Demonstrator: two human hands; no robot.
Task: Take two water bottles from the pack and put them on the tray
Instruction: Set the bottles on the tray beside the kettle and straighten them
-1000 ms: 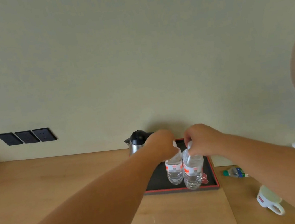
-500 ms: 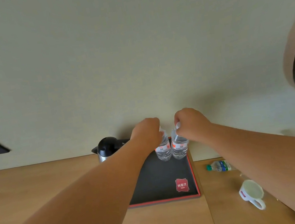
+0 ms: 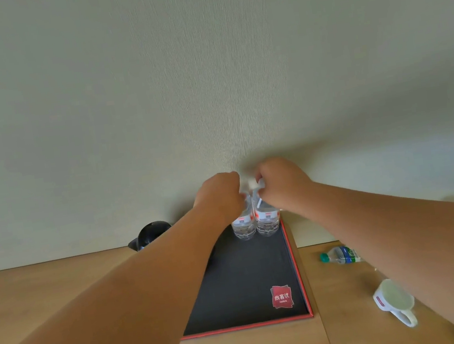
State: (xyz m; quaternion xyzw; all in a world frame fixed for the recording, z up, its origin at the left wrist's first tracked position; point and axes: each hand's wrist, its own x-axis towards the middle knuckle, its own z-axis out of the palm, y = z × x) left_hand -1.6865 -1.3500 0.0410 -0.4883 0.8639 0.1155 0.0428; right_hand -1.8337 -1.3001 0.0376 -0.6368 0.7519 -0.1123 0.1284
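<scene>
Nearest me on the surface (image 3: 62, 297), at 5 o'clock, the tray's (image 3: 244, 286) red patch (image 3: 281, 296) carries Chinese characters I can't read surely. Toward 12, both water bottles (image 3: 268, 223) stand upright and touching at the tray's far edge. My left hand (image 3: 219, 197) and right hand (image 3: 281, 183) each clench a neck from straight above; bottle labels are too blurred to read.
</scene>
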